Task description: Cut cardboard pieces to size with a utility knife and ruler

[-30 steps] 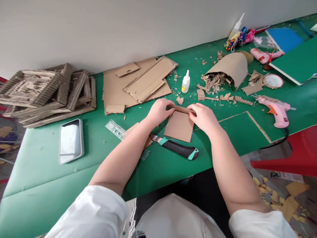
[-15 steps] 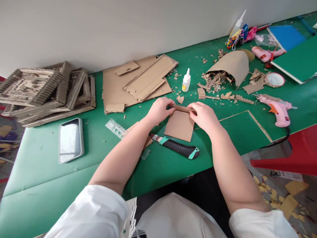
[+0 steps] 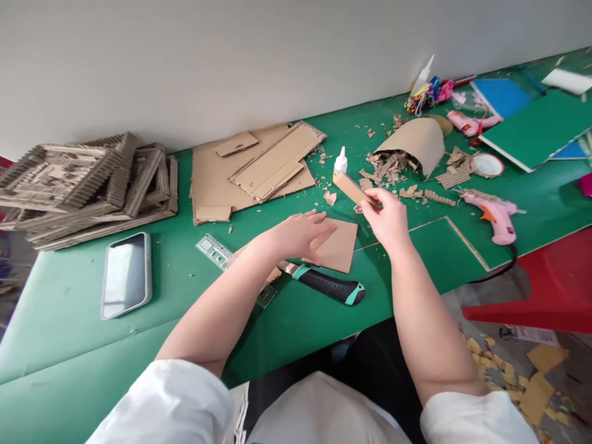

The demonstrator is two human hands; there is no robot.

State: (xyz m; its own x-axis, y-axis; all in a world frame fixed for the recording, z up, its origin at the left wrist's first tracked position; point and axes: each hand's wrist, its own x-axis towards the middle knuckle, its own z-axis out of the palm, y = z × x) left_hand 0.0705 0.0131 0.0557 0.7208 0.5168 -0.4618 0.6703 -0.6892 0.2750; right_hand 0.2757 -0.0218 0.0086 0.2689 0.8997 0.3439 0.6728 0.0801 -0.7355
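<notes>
My right hand [image 3: 387, 214] pinches one end of a narrow cardboard strip [image 3: 352, 189], raised above the table and partly in front of a small white glue bottle [image 3: 341, 161]. With fingers apart, my left hand [image 3: 303, 235] hovers at or over the left side of a cardboard square [image 3: 343, 246]; whether it touches is hard to see. Just below that square lies a black and teal utility knife [image 3: 329, 283], its blade pointing left. A clear plastic ruler [image 3: 213, 248] lies partly under my left forearm, with another cardboard piece [image 3: 272, 276] beside it.
Stacked corrugated cardboard frames [image 3: 92, 185] and a phone [image 3: 126, 275] are on the left. Flat cardboard sheets [image 3: 259, 166] lie at the back. To the right are a curved cardboard piece [image 3: 419, 143] over scraps, a pink glue gun [image 3: 497, 213], a tape roll [image 3: 487, 164] and a red chair [image 3: 550, 296].
My left hand has let go of the strip and moved down with its fingers spread. My right hand has lifted the strip off the square's top edge and tilted it.
</notes>
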